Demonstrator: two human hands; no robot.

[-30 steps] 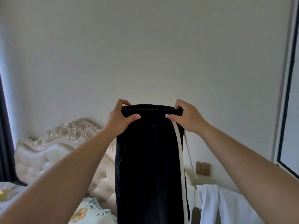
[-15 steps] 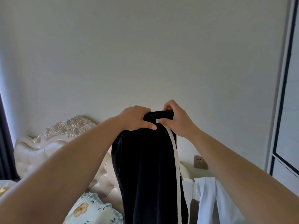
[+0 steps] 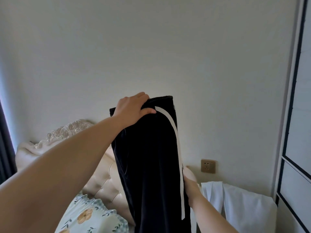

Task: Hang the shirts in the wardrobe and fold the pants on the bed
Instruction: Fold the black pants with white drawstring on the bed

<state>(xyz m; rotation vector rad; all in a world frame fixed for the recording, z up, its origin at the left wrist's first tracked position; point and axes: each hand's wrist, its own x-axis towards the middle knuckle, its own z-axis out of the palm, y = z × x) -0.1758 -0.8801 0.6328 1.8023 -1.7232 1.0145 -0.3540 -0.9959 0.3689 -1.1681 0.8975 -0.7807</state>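
Black pants (image 3: 148, 157) with a white side stripe (image 3: 178, 158) are held upright in mid-air over the bed's head end, legs doubled together. The waistband (image 3: 161, 100) is clamped by the left hand (image 3: 133, 108), fingers closed over it. The right hand (image 3: 190, 184) is laid against the stripe edge lower down; its fingers are hidden, grip not readable. For a clean fold, seams are best aligned and the legs smoothed downward before lowering. Padded headboard (image 3: 101, 179) and floral pillow (image 3: 90, 216) lie left, white cloth (image 3: 239, 202) right.
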